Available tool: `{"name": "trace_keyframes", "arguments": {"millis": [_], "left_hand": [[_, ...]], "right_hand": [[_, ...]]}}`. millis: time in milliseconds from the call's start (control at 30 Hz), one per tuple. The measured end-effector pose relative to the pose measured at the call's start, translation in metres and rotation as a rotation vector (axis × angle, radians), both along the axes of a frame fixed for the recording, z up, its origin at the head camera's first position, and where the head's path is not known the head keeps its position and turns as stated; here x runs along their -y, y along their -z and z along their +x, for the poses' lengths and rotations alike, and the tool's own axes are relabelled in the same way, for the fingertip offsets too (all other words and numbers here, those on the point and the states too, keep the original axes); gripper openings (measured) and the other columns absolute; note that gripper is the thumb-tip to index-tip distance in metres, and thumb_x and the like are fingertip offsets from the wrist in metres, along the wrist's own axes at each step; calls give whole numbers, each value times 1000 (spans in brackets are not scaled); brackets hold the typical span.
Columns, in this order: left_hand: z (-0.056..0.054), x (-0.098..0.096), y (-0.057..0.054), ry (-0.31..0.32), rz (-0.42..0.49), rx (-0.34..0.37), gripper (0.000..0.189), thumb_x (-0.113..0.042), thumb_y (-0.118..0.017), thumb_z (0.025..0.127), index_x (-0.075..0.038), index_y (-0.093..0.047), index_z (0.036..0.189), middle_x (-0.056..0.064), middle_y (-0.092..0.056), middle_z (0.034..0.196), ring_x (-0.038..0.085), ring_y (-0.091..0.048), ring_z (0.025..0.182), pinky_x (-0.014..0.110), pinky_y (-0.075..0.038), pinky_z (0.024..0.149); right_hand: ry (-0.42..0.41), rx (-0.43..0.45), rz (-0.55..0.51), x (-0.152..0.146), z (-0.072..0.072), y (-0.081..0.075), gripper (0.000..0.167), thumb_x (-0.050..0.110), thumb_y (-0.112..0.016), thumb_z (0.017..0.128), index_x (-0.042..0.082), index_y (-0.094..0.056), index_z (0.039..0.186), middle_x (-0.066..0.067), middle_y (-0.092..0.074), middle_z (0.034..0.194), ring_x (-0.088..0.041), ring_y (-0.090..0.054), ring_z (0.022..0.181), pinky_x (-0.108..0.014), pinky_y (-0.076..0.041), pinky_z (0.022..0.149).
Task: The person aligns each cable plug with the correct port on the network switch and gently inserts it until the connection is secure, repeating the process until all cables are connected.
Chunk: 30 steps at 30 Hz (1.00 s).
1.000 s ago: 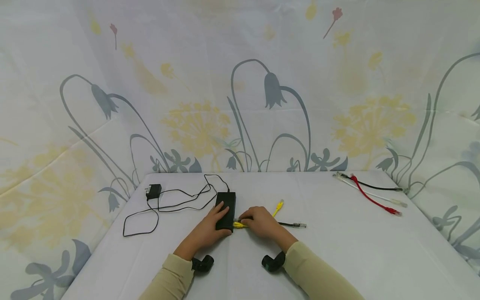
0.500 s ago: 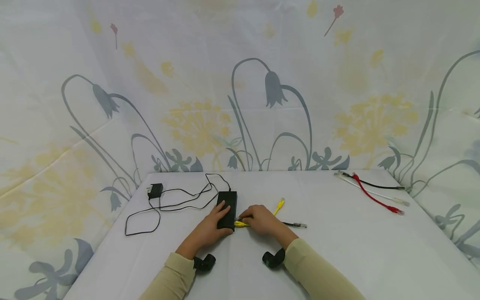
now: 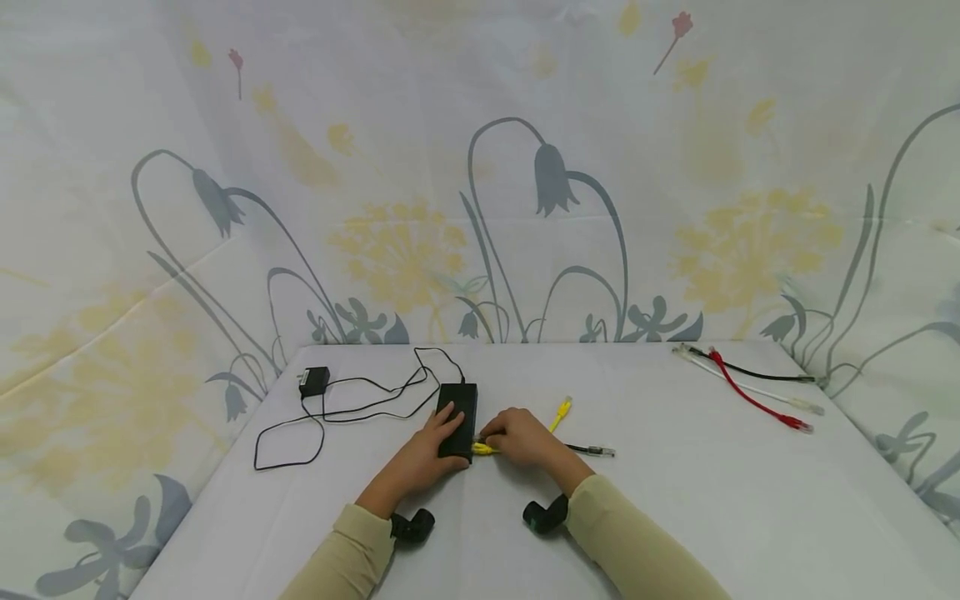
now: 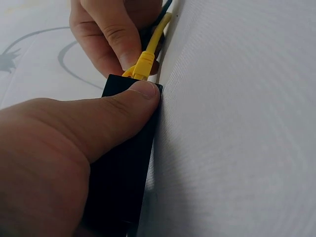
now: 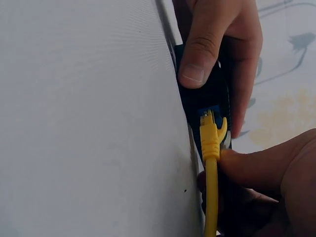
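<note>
A small black network switch [image 3: 467, 402] lies on the white table. My left hand [image 3: 418, 454] grips it, fingers spread over the top and thumb [image 4: 126, 106] pressed along the near end. At its right side, a yellow network cable [image 5: 211, 187] has its plug at a blue-lined port [image 5: 209, 109]. Right beside that plug, my right hand [image 3: 525, 437] pinches a black network cable [image 3: 585, 449] near its clear plug [image 3: 481, 438], which is at the switch's side. The fingers partly hide this plug, and the hand covers the middle of both cables.
A black power adapter [image 3: 313, 381] lies at the left back; its thin looped cord [image 3: 360, 411] runs to the switch's far end. Black, white [image 3: 738, 385] and red [image 3: 752, 396] network cables lie crossed at the back right. A patterned cloth [image 3: 480, 167] hangs behind the table.
The head view has shifted a little, moving the scene slightly right. Relative to the switch, my right hand and the black cable have edged closer. My left hand keeps its hold.
</note>
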State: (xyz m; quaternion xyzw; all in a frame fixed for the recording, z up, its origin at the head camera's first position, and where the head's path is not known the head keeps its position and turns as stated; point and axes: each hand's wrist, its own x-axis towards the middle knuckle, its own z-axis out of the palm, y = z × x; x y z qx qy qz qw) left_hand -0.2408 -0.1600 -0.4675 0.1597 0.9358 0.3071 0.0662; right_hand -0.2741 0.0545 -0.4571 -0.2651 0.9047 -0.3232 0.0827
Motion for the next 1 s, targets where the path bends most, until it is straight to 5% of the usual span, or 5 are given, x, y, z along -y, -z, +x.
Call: {"name": "trace_keyframes", "arguments": {"millis": [300,733,1000], "left_hand": [[1,0,-1,8,0,-8,77,-41,-69,88,-20,-33,153,1,-17,163,38,-13,149,62,-28,111],[1,1,2,-9,14,-6,76,-43,-70,87,-24,-34,152,-1,-16,163,36,-13,150,61,-27,112],[1,1,1,-16,9,-7,77,-44,-70,87,-24,-34,152,-2,-16,163,35,-12,150,61,-26,112]], "right_hand": [[34,24,0,2,1,-2,22,12,-59,94,10,-75,108,-5,-71,108,-25,-62,109,-45,-49,95],[27,18,-16,2,2,3,22,14,-59,94,11,-75,109,-1,-69,100,-13,-60,90,-35,-50,79],[7,-15,-4,0,3,3,23,16,-59,95,10,-73,112,-1,-70,101,-15,-63,93,-37,-52,83]]}}
